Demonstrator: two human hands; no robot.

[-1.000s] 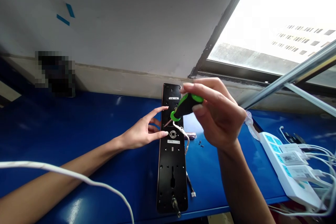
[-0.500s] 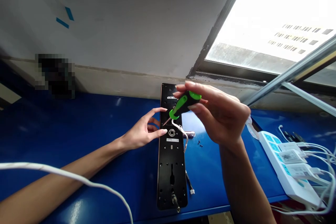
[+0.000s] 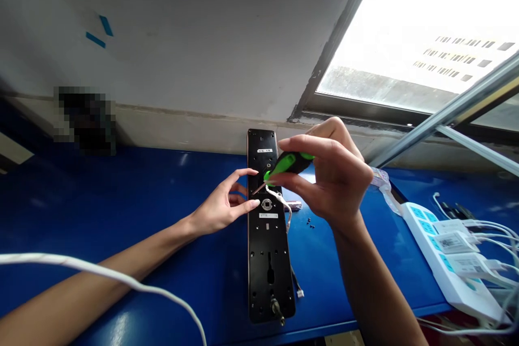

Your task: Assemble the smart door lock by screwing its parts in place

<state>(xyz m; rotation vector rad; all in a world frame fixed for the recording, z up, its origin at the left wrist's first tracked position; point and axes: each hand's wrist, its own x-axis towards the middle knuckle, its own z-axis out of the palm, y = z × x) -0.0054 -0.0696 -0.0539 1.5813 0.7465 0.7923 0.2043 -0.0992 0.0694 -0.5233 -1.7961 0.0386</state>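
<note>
A long black door-lock panel (image 3: 270,238) lies on the blue table with its back face up. My left hand (image 3: 221,203) grips its left edge, thumb and forefinger on the face and the other fingers curled at the side. My right hand (image 3: 334,167) is closed around a green and black screwdriver (image 3: 290,162), tilted so its thin shaft meets the panel between my left thumb and forefinger. A white cable (image 3: 286,208) comes out beneath the screwdriver's collar. Several tiny black screws (image 3: 310,224) lie to the right of the panel.
A white power strip (image 3: 441,254) with plugged-in adapters stands at the right. Across the lower left runs a white cord (image 3: 121,275). Behind the blue table (image 3: 194,173) rises a wall, with a window (image 3: 405,48) at the right. A metal bar (image 3: 450,111) slants across the right side.
My right hand has turned and its fingers have closed further down around the screwdriver. The panel's near end has shifted slightly right. My left hand stays at the panel's edge.
</note>
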